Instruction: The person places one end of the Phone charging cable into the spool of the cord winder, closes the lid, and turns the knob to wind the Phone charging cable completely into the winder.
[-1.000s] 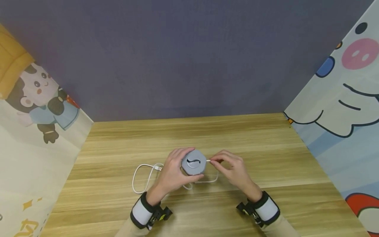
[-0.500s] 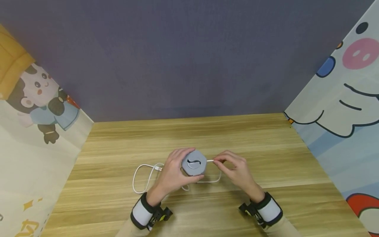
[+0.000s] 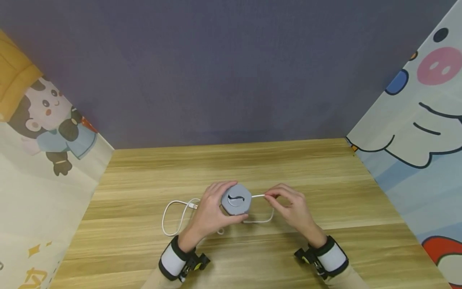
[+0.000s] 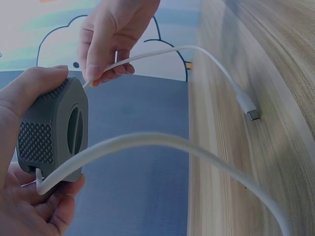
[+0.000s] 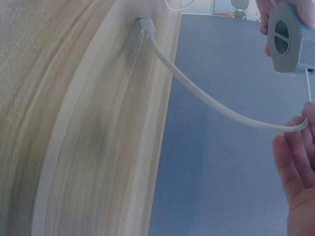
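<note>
A grey hexagonal cable winder (image 3: 236,200) sits in my left hand (image 3: 209,210), which grips it by its edges, fingers behind and thumb in front. Its textured sides and slotted round centre show in the left wrist view. To its right, my right hand (image 3: 290,206) pinches the white charging cable (image 3: 258,196), which runs straight out of the winder's side. Beyond those fingertips the cable bends down to a small USB-C plug (image 4: 247,105) hanging close to the wooden surface. A second stretch of cable (image 4: 142,139) leaves the winder's opposite side.
Left of my left hand, the cable's other end lies looped on the wood-grain table (image 3: 310,168), with its USB-A plug (image 3: 193,205). A dark blue-grey panel (image 3: 231,80) rises behind. Cartoon-printed walls stand at left and right.
My right hand has moved steadily rightward, and the cable between it and the winder has grown longer. The small cable loop below my left hand has shrunk. My left hand stays in place.
</note>
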Motion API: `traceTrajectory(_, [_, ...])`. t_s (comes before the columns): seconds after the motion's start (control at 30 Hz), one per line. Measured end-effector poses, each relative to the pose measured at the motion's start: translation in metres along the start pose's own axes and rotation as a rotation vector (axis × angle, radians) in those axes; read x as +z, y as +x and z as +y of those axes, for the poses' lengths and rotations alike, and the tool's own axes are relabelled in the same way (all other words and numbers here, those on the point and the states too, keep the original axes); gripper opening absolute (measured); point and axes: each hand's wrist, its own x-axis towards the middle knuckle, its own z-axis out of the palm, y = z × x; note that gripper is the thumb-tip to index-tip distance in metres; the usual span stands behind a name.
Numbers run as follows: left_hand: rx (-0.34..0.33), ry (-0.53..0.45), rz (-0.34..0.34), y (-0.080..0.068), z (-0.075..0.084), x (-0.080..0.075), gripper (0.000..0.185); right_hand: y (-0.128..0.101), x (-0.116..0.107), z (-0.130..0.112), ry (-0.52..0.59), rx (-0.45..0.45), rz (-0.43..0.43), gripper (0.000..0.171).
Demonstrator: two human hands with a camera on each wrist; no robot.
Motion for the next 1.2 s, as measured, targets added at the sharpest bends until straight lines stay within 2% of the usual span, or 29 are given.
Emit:
traceTrajectory(0.2, [-0.004,-0.003,0.010,-0.001,-0.001,-0.001,0.085,-0.002,-0.005,0.002,-0.001,0.017,0.012,0.026])
traceTrajectory(0.47, [-0.052,-0.010,0.007,-0.003,0.000,-0.004,0.086,-0.006,-0.009,0.006,-0.005,0.008,0.038,0.025])
traceTrajectory(0.7, [-0.052,-0.007,0.009,-0.003,0.000,-0.004,0.087,-0.007,-0.013,0.008,-0.005,0.043,0.030,0.019])
traceTrajectory(1.03, [-0.053,-0.015,0.012,-0.003,-0.002,-0.005,0.084,-0.009,-0.019,0.012,-0.024,0.082,0.036,0.028])
traceTrajectory(1.2, [-0.051,-0.012,0.008,-0.003,-0.002,-0.005,0.084,-0.009,-0.021,0.013,-0.036,0.110,0.040,0.017])
